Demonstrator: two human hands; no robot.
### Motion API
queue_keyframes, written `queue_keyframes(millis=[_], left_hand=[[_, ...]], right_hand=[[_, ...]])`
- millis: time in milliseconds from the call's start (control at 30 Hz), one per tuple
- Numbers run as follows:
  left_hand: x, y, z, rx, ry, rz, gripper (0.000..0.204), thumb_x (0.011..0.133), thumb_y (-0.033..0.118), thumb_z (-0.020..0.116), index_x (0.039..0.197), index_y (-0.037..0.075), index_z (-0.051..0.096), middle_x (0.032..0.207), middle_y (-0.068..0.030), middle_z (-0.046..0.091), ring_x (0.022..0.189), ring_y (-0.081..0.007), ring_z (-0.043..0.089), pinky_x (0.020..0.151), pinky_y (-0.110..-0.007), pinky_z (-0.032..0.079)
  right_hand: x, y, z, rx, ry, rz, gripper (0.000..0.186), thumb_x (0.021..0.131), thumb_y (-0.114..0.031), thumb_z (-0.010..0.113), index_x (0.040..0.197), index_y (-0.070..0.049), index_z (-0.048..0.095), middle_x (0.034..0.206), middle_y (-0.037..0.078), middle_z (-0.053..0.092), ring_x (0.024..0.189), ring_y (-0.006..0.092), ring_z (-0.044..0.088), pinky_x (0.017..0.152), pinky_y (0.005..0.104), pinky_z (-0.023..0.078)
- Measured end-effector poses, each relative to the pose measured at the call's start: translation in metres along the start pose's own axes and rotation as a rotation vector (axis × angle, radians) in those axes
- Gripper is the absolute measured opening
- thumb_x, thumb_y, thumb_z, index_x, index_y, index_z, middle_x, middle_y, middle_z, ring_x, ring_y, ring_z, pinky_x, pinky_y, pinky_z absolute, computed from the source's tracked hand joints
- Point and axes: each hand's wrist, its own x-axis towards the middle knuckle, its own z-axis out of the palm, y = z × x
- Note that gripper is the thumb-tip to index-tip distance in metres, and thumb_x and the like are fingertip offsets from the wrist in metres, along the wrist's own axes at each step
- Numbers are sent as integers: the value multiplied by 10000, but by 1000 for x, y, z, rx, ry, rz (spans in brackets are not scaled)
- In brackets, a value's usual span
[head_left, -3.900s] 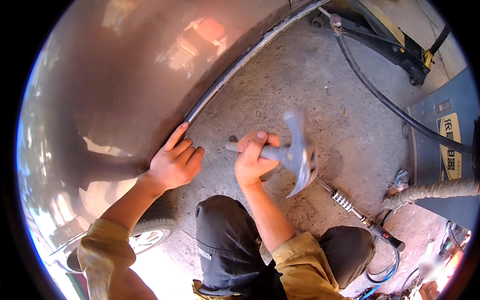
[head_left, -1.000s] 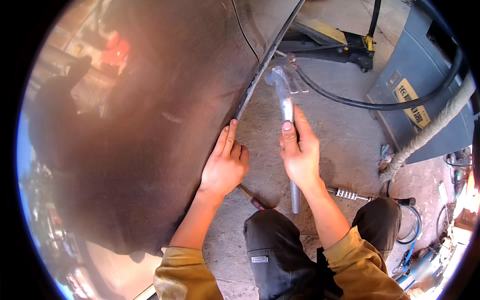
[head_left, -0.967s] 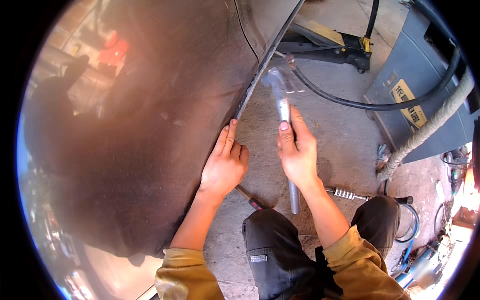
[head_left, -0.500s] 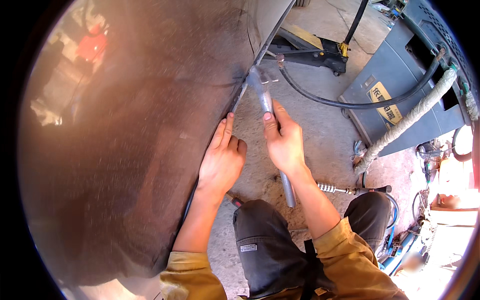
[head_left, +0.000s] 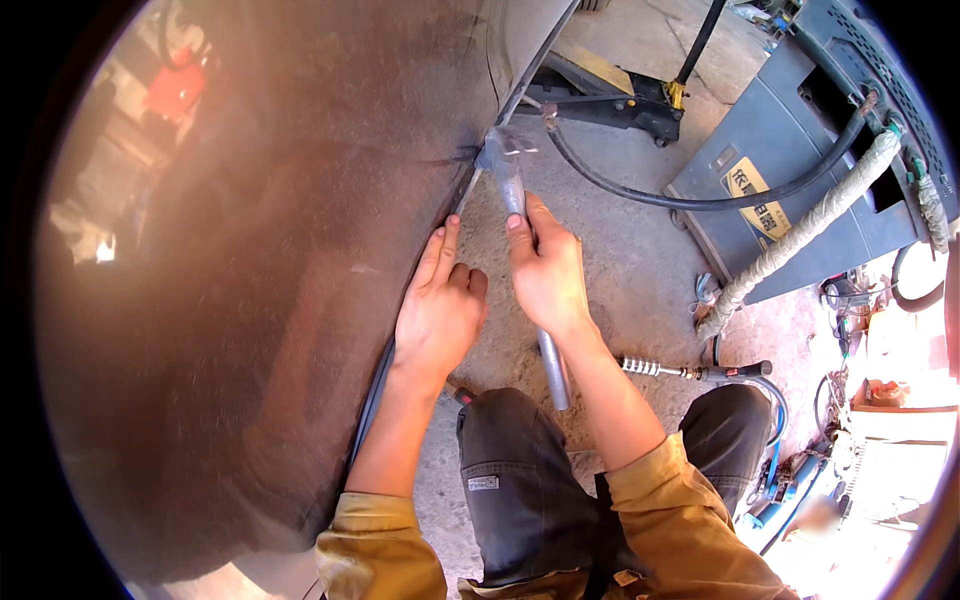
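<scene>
A dusty brown car body panel [head_left: 250,260] fills the left side, its edge running from the upper middle down towards my left sleeve. My left hand [head_left: 440,315] rests at this edge, index and middle fingers stretched along it and the other fingers curled. My right hand [head_left: 550,265] is closed round the handle of a metal hammer [head_left: 510,185], thumb laid along the shaft. The hammer's head is slightly blurred and lies at the panel edge, beyond my left fingertips; whether it touches cannot be made out. The handle's lower end sticks out below my right hand.
A black and yellow floor jack [head_left: 620,100] stands beyond the hammer. On the right is a grey machine cabinet [head_left: 760,190] with a black cable [head_left: 640,200] and a wrapped hose [head_left: 800,235]. A tool with a coiled spring [head_left: 690,371] lies by my right knee.
The whole view has shifted slightly, so most things sit a little further left. My right hand and the hammer stay by the panel edge, and my left fingers remain along it.
</scene>
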Motion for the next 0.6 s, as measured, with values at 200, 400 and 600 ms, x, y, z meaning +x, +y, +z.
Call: queue_keyframes(millis=[200, 400, 600], left_hand=[[-1, -6, -2, 13, 19, -22, 164, 863, 148, 629, 748, 32, 630, 874, -162, 689, 1360, -326, 475, 1197, -432, 281], [-6, -6, 1, -26, 16, -51, 160, 862, 145, 621, 755, 26, 636, 880, -171, 692, 1370, -324, 466, 1192, -430, 299], [1, 4, 7, -2, 50, -54, 167, 867, 131, 605, 748, 19, 639, 890, -172, 695, 1376, -311, 461, 1196, -426, 298]], right_hand=[[-7, -27, 0, 185, 80, 107, 344, 1016, -194, 503, 1307, -17, 548, 740, 226, 652, 671, 377, 670, 626, 419, 503], [-5, -24, -3, 86, -51, 92, 351, 1014, -193, 511, 1322, -27, 531, 719, 218, 645, 644, 346, 680, 595, 407, 504], [-6, -14, -5, -7, -37, 69, 337, 1018, -195, 507, 1316, -42, 534, 699, 192, 638, 632, 282, 690, 589, 381, 503]])
